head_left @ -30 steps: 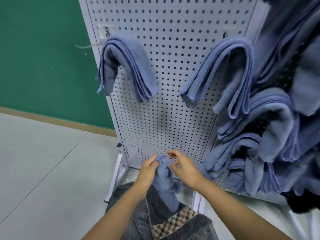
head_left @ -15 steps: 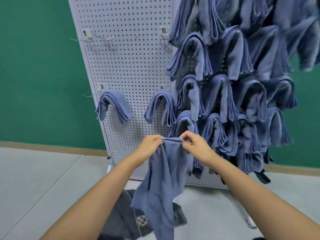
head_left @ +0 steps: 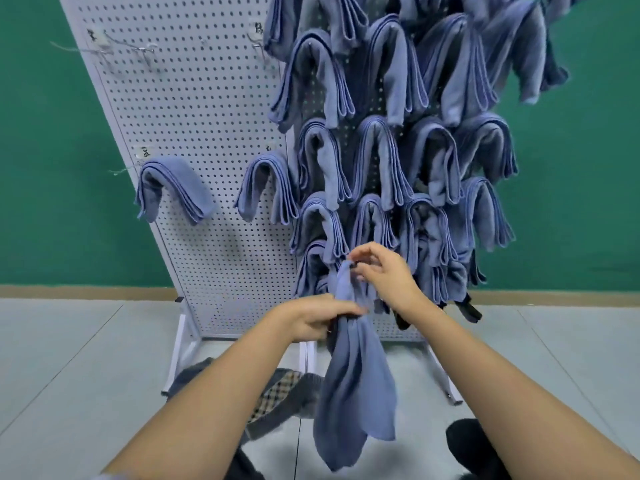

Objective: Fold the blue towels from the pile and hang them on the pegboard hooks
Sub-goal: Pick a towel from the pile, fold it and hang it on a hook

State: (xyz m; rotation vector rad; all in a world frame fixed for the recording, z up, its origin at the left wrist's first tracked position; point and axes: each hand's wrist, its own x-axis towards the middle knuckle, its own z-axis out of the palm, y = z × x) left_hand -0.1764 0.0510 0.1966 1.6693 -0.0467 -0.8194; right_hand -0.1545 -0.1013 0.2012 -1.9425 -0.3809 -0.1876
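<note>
Left hand slid down towel; towel now bunched lengthwise.

soft matt cloth towel, perforated metal pegboard

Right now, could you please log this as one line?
towel: unfolded, hanging | left hand: grips middle | right hand: pinches top | pegboard: upper-left hooks bare

Wall: plain green | Baseboard: tan strip at wall foot | Floor: pale grey tiles, thin seams
</note>
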